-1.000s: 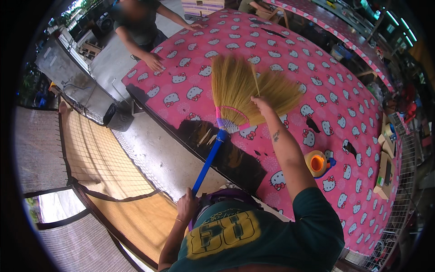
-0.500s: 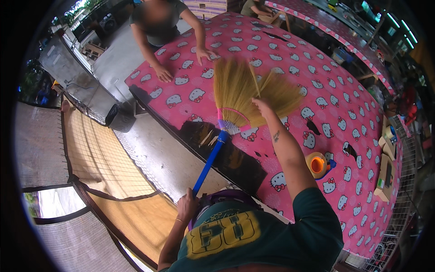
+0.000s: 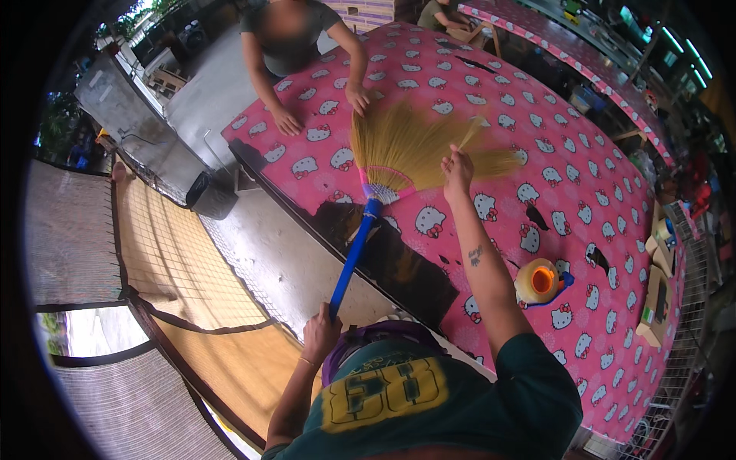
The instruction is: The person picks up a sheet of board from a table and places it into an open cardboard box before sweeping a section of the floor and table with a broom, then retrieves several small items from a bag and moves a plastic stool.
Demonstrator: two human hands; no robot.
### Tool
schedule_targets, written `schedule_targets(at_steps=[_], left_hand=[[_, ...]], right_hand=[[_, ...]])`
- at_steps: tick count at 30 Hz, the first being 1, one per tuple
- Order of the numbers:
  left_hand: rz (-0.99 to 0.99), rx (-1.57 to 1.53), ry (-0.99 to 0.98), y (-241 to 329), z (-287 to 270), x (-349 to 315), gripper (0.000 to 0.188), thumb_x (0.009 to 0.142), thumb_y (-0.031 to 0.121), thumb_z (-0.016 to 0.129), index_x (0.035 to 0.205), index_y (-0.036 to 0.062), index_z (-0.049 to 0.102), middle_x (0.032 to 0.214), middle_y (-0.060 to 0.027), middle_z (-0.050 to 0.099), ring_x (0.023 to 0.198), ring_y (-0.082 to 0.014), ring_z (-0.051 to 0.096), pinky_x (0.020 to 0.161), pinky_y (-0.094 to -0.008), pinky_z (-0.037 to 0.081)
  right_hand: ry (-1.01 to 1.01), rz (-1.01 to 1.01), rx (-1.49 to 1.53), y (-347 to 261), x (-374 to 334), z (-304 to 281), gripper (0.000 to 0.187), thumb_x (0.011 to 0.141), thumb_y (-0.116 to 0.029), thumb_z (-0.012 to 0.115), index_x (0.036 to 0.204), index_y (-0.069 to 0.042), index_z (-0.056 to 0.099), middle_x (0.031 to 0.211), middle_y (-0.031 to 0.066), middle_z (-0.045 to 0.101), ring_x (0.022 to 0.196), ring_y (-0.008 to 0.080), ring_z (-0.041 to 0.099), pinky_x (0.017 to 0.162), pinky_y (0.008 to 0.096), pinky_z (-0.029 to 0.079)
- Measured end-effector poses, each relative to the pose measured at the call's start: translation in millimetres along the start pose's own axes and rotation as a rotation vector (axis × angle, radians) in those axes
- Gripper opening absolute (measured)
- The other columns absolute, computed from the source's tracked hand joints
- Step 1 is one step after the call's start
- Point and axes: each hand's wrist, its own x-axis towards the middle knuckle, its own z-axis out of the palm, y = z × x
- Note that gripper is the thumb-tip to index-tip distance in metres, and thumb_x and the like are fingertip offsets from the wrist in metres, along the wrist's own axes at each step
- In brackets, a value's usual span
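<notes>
A soft straw broom (image 3: 399, 146) lies fanned out on the pink table, its yellow-brown bristles pointing away from me. Pink and white binding joins the fan to a blue handle (image 3: 353, 261). My left hand (image 3: 322, 333) is closed around the lower end of that handle, near my waist. Over the right part of the fan, my right hand (image 3: 458, 167) has its fingers pinched on a thin tuft of straws that stands up from them. A co-worker's hand (image 3: 357, 98) touches the fan's far left edge; their other hand (image 3: 287, 122) rests on the table.
The pink table cover (image 3: 567, 314) has a cartoon print and dark torn patches. An orange-cored tape roll on a blue dispenser (image 3: 539, 280) sits to the right, with cardboard boxes (image 3: 654, 307) beyond. A black bin (image 3: 211, 196) and mesh netting (image 3: 176, 245) are at left.
My right hand has lifted slightly and turned, pulling the tuft upright. The co-worker's hand has moved onto the bristles' far edge. My left hand keeps its hold on the handle.
</notes>
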Motion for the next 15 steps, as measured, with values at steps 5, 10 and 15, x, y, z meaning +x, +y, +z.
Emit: schedule_targets(at_steps=[5, 10, 15], left_hand=[[0.043, -0.042, 0.169, -10, -32, 38, 0.033, 0.086, 0.016, 0.060, 0.116, 0.0073, 0.048, 0.088, -0.0253, 0.064, 0.078, -0.0468, 0.063, 0.068, -0.0549, 0.051], [0.058, -0.024, 0.196, -23, -39, 75, 0.040, 0.087, 0.017, 0.059, 0.124, 0.0076, 0.049, 0.092, -0.0244, 0.064, 0.084, -0.0452, 0.063, 0.073, -0.0533, 0.051], [-0.079, 0.001, 0.173, -27, -43, 81, 0.046, 0.089, 0.023, 0.058, 0.131, 0.0100, 0.048, 0.096, -0.0237, 0.065, 0.089, -0.0433, 0.065, 0.076, -0.0518, 0.052]], right_hand=[[-0.058, -0.028, -0.033, 13, -44, -10, 0.026, 0.096, -0.026, 0.062, 0.115, -0.010, 0.060, 0.094, -0.0020, 0.055, 0.087, 0.0113, 0.057, 0.078, 0.0277, 0.048], [-0.158, 0.070, -0.142, 66, -71, -43, 0.024, 0.100, -0.022, 0.055, 0.117, -0.005, 0.057, 0.091, 0.0015, 0.056, 0.080, 0.0103, 0.057, 0.072, 0.0277, 0.052], [-0.244, 0.063, -0.118, 88, -88, -63, 0.023, 0.100, -0.019, 0.056, 0.117, -0.004, 0.054, 0.089, 0.0034, 0.056, 0.081, 0.0124, 0.060, 0.076, 0.0304, 0.054]])
